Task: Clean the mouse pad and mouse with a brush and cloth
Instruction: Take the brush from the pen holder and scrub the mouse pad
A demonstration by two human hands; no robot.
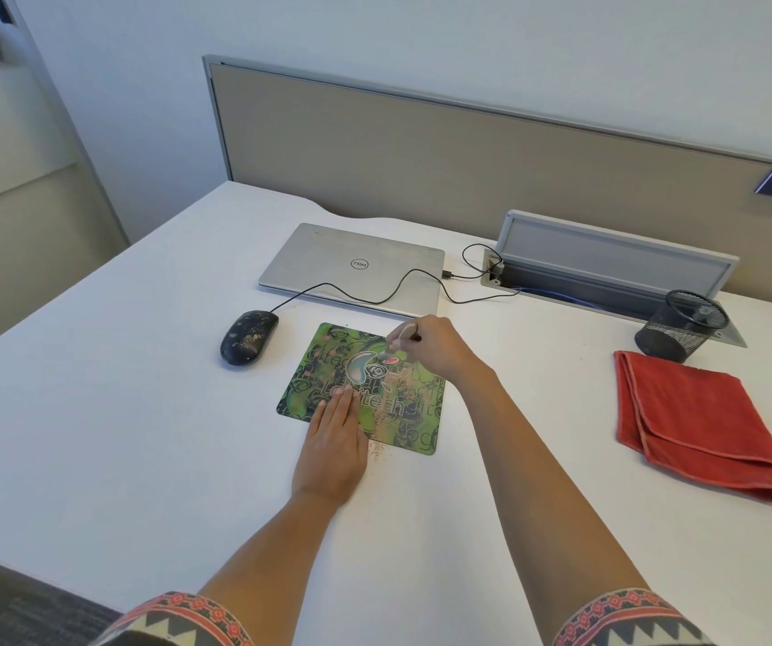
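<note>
You're in the brushing step. Your left hand (335, 440) lies flat, fingers spread, pinning the near edge of the mouse pad (365, 389) at the tabletop's (95, 435) centre. Your right hand (431, 345) has its fingers closed on the small brush (396, 347), whose tip meets the pad's far side. Crumbs (403, 389) trail toward six o'clock; sweep them off that edge. The speckled mouse (249, 337) waits at ten o'clock, the red cloth (696, 421) at three o'clock.
</note>
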